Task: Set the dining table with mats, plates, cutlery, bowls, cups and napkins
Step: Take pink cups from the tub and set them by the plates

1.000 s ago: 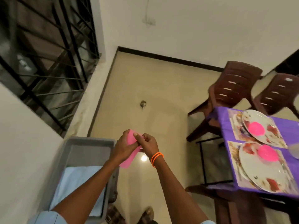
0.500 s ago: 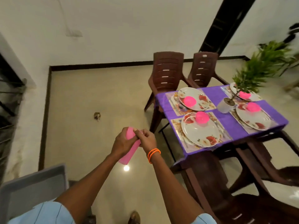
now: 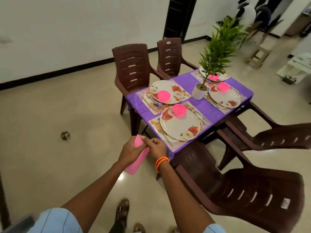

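- Two hands are meeting in the near middle, above the floor and just short of the table's (image 3: 190,82) near corner.
- One pink stack of cups (image 3: 137,161), seemingly nested, is hanging slantwise in the left hand (image 3: 130,152), whose fingers are curling round its upper part.
- One right hand (image 3: 155,147), wearing two orange bangles (image 3: 161,163) at the wrist, is pinching at the top rim of that stack with bent fingers.
- Four floral plates are sitting on the purple-clothed table, each on its own patterned mat: near (image 3: 180,124), left (image 3: 165,91), right (image 3: 224,97) and far (image 3: 212,73), the far one partly hidden by leaves.
- Four pink bowls are sitting upside down, one on each plate: near (image 3: 179,110), left (image 3: 163,96), right (image 3: 223,86) and far (image 3: 213,77).
- Cutlery (image 3: 197,115) is lying beside the plates on the mats; I cannot count the pieces.
- One potted plant (image 3: 200,90) in a white pot is standing between the left and right settings.
- Four brown plastic chairs are showing round the table: two on the far left side (image 3: 133,68) (image 3: 170,55), two on the near right (image 3: 284,137) (image 3: 244,187).
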